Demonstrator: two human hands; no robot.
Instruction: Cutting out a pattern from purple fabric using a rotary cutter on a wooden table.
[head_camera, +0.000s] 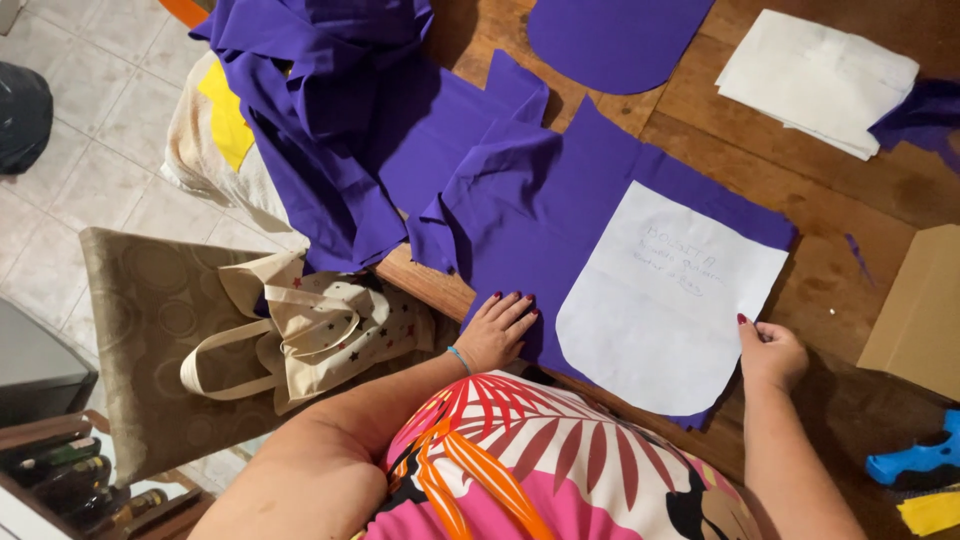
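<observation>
A white paper pattern (670, 300) with a rounded lower end lies on purple fabric (560, 200) spread over a wooden table (830, 250). My left hand (497, 330) rests flat on the fabric's near edge, fingers spread, just left of the pattern. My right hand (770, 352) pinches the pattern's lower right corner together with the fabric edge under it.
More purple cloth (320, 100) is heaped at the table's far left and hangs over the edge. A rounded purple cut piece (610, 40), white paper sheets (815, 80), a cardboard piece (920, 315) and a blue tool (915, 462) lie around. A chair holds a beige tote bag (300, 330).
</observation>
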